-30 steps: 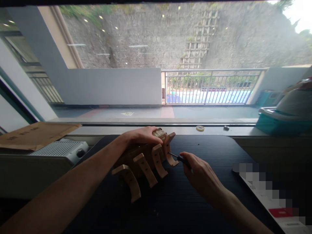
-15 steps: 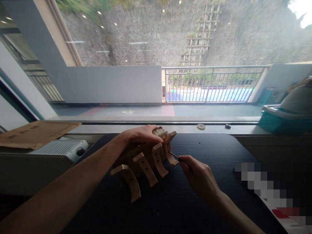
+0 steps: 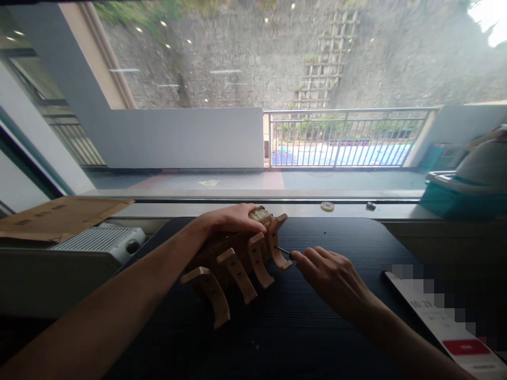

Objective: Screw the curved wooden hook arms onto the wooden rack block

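A wooden rack with several curved hooks lies on edge on the black table. My left hand presses down on its top end, fingers wrapped over the wood. My right hand pinches a small dark-handled screwdriver. The screwdriver's tip sits against the farthest hook.
A window sill behind the table carries a tape roll and a small dark object. A teal container stands at the right. A white heater and cardboard are at the left. A paper sheet lies at the table's right edge.
My right hand has turned over the screwdriver, knuckles now up, and moved slightly closer to the hook. My left hand and the rack have stayed put.
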The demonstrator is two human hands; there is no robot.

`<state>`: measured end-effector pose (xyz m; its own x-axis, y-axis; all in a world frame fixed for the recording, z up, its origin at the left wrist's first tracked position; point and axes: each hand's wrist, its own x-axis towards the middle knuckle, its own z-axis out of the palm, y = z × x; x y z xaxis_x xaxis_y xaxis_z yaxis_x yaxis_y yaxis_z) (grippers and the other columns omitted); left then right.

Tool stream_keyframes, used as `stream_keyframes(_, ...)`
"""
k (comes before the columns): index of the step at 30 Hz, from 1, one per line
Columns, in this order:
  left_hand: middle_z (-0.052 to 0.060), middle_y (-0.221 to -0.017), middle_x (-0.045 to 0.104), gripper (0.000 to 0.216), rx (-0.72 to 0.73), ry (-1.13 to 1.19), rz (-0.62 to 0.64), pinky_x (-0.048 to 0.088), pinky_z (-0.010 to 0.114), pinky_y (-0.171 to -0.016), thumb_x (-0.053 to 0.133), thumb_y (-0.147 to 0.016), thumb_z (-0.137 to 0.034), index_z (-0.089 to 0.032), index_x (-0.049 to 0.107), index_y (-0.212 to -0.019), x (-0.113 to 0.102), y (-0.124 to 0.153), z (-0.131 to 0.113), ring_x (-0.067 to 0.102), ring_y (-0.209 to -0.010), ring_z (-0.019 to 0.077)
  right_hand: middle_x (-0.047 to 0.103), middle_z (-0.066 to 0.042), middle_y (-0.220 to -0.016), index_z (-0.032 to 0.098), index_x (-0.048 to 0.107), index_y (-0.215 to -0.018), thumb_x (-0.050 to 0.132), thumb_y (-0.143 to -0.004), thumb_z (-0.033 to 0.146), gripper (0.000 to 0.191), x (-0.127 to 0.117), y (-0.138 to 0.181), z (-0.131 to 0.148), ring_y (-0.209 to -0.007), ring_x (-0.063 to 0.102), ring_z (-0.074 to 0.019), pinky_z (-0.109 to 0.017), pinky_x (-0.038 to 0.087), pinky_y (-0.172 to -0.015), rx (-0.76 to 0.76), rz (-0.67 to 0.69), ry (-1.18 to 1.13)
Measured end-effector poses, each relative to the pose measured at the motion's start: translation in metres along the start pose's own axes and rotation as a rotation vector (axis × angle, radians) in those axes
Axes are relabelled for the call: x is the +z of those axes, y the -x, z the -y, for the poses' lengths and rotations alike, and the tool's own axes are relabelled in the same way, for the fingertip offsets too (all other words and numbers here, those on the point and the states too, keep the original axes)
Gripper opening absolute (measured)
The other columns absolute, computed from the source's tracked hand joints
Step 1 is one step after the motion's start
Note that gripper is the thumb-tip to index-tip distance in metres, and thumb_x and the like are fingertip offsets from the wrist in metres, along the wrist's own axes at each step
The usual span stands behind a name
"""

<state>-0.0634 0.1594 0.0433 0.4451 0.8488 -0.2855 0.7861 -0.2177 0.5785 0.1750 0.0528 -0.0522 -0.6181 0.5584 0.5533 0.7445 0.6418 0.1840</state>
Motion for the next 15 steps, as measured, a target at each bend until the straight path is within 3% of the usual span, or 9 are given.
stream_keyframes(4, 0.002, -0.093, 0.068, 0.049, 0.023, -0.007, 0.006, 0.048, 0.026, -0.066, 0.066, -0.063, -0.049, -0.022, 0.059, -0.103, -0.001, 0.0, 0.001, 0.064, -0.086, 0.0229, 0.06, -0.001, -0.072, 0.015, 0.06, -0.102, 0.049, -0.085, 0.004, 0.022, 0.008, 0.001, 0.004, -0.059, 0.052, -0.0148, -0.027, 0.031, -0.05, 0.086, -0.027, -0.053)
stream_keyframes(7, 0.003, -0.095, 0.068, 0.052, 0.022, -0.032, -0.012, 0.048, 0.026, -0.066, 0.066, -0.062, -0.05, -0.021, 0.059, -0.104, -0.001, 0.0, 0.0, 0.064, -0.086, 0.0233, 0.067, -0.003, -0.079, 0.017, 0.059, -0.099, 0.049, -0.091, 0.016, 0.014, 0.012, 0.001, 0.015, -0.067, 0.061, -0.0159, -0.027, 0.038, -0.056, 0.304, -0.037, -0.248)
stream_keyframes(11, 0.004, -0.097, 0.068, 0.053, 0.002, -0.052, -0.006, 0.048, 0.026, -0.066, 0.065, -0.063, -0.052, -0.021, 0.058, -0.105, -0.001, 0.002, -0.001, 0.064, -0.087, 0.0239, 0.07, -0.002, -0.08, 0.02, 0.057, -0.104, 0.046, -0.094, 0.03, 0.017, 0.011, 0.0, 0.026, -0.067, 0.066, -0.017, -0.027, 0.041, -0.057, 0.619, 0.052, -0.464)
stream_keyframes(13, 0.005, -0.097, 0.068, 0.054, -0.012, -0.055, -0.001, 0.049, 0.027, -0.066, 0.065, -0.063, -0.053, -0.02, 0.058, -0.105, -0.001, 0.003, -0.003, 0.064, -0.087, 0.0245, 0.07, -0.002, -0.079, 0.02, 0.056, -0.107, 0.045, -0.094, 0.03, 0.019, 0.008, 0.0, 0.027, -0.065, 0.065, -0.0172, -0.027, 0.041, -0.055, 0.647, 0.094, -0.472)
stream_keyframes(15, 0.006, -0.099, 0.068, 0.055, -0.018, -0.048, 0.004, 0.049, 0.027, -0.067, 0.065, -0.063, -0.053, -0.02, 0.057, -0.107, -0.001, 0.004, -0.004, 0.064, -0.088, 0.0248, 0.069, -0.002, -0.083, 0.019, 0.054, -0.11, 0.048, -0.092, 0.023, 0.02, 0.004, -0.002, 0.025, -0.066, 0.064, -0.0167, -0.027, 0.04, -0.055, 0.57, 0.102, -0.412)
